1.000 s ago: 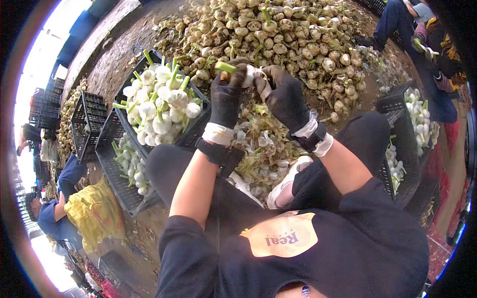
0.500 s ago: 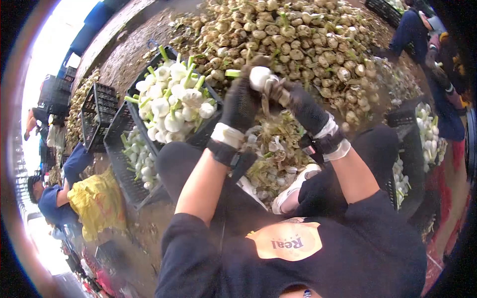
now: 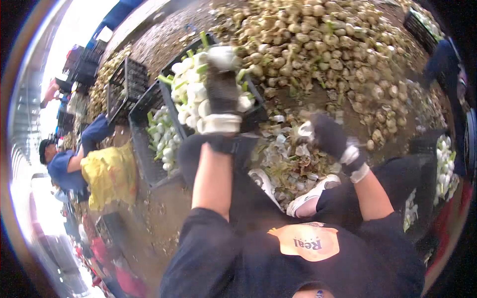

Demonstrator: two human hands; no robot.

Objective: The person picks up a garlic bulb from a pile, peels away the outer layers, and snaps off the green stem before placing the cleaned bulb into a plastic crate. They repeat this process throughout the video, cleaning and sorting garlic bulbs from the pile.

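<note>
My left hand [image 3: 222, 94], in a dark glove with a white cuff, is over the crate of cleaned garlic. It is closed on a white garlic bulb [image 3: 222, 57], blurred by motion, at its fingertips. Beneath it, peeled garlic bulbs [image 3: 191, 94] with green stem stubs are heaped in a black crate [image 3: 172, 111]. My right hand [image 3: 329, 136], also gloved, hovers above the pile of garlic skins [image 3: 290, 156] between my feet. Its fingers are curled, and a small whitish piece [image 3: 306, 130] shows at them, too blurred to name.
A large heap of unpeeled garlic [image 3: 318, 49] covers the ground ahead. A second black crate [image 3: 144, 144] of garlic bulbs stands at the left, near an empty-looking crate [image 3: 130, 84]. More white garlic [image 3: 443, 164] lies at the right. A co-worker [image 3: 69, 166] sits by a yellow sack [image 3: 109, 174].
My hands have parted. The left has carried the peeled garlic bulb left over the crate; the right has moved right and down over the skins. The view has shifted.
</note>
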